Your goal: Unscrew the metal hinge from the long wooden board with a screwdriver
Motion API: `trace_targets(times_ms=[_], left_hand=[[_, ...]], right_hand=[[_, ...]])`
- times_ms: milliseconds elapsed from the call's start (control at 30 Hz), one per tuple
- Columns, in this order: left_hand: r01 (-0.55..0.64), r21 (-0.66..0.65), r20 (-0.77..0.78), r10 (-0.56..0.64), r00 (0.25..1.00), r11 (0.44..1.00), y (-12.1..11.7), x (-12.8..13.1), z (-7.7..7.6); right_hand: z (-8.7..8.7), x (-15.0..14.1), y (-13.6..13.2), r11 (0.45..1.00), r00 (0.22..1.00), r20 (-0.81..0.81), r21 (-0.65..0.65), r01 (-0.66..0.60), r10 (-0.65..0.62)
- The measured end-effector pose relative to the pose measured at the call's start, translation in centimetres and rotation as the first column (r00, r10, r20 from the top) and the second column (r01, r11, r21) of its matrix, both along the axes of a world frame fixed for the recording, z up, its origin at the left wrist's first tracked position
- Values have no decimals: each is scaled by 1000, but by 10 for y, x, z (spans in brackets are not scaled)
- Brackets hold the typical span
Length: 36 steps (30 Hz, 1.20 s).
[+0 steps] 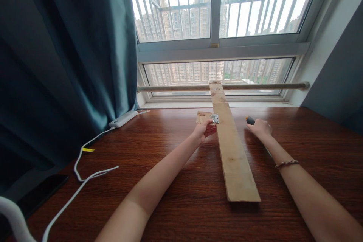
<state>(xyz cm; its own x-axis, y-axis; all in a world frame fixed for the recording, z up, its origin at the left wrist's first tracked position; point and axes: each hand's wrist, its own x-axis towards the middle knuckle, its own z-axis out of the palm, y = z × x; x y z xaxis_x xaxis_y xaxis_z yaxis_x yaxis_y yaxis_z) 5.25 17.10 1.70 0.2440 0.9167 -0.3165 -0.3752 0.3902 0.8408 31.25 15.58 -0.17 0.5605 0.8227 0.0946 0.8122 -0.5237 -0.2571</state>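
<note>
Board [235,145] is stretching over the tabletop [181,204], probably stiff and light, best taken by its long edges, left hand [202,130] pinching hinge [215,118] and wood piece [202,116] beside it, right hand's fingers [259,125] wrapping a black-orange handle [250,120].

White box [124,119]: one dark mark, too small to be read
Yellow tag [88,150]: no letters can be read
Long board [234,147]: no readable text
</note>
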Motion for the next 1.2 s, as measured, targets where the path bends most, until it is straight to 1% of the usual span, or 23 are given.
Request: trace_targets(times_ms=[233, 433, 667, 867, 1000, 1200], left_hand=[[-13, 78, 3, 13, 1000, 997, -1, 2, -2], [-14, 94, 27, 12, 1000, 995, -1, 3, -3], [-54, 87, 79, 48, 996, 995, 1, 4, -7], [-67, 73, 170, 54, 984, 995, 2, 4, -6], [-74, 74, 182, 59, 981, 995, 1, 5, -4], [-56, 64, 185, 43, 982, 996, -1, 5, -3]], right_hand=[[-12, 3, 3, 999, 1000, 23, -38, -2, 3], [-20, 5, 5, 1000, 999, 48, -29, 8, -7], [-18, 3, 2, 1000, 999, 41, -20, 19, -18], [-15, 1, -2, 1000, 1000, 25, -9, 12, -11], [-12, -2, -3, 999, 999, 33, -25, 25, -24], [-15, 3, -4, 998, 1000, 8, -60, 12, -11]])
